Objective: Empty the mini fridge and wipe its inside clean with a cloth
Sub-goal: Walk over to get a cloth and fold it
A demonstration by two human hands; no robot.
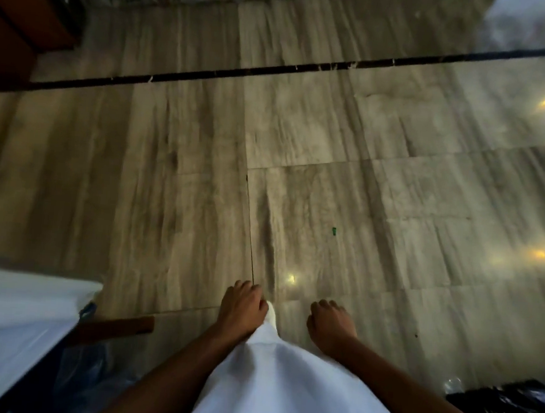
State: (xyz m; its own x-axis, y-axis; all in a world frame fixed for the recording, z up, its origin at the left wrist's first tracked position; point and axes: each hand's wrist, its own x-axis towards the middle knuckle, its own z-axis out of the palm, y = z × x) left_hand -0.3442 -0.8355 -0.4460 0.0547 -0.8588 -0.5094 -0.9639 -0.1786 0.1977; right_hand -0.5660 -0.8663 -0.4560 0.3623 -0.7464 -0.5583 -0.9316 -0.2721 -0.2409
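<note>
Both hands reach forward over a marble floor in a blurred head view. My left hand (pixel 241 309) is closed on the top corner of a white cloth (pixel 269 380), which hangs down wide between my forearms toward the bottom edge. My right hand (pixel 330 326) is a little to the right of the cloth, fingers curled in, with nothing in it. No mini fridge shows in this view.
Grey veined floor tiles (pixel 319 144) with a dark inlaid strip (pixel 276 70) fill most of the view. Brown wooden furniture (pixel 21 13) stands at the top left. A white draped surface (pixel 7 324) lies bottom left beside a blue plastic bag (pixel 91 378). Dark clutter (pixel 510 411) sits bottom right.
</note>
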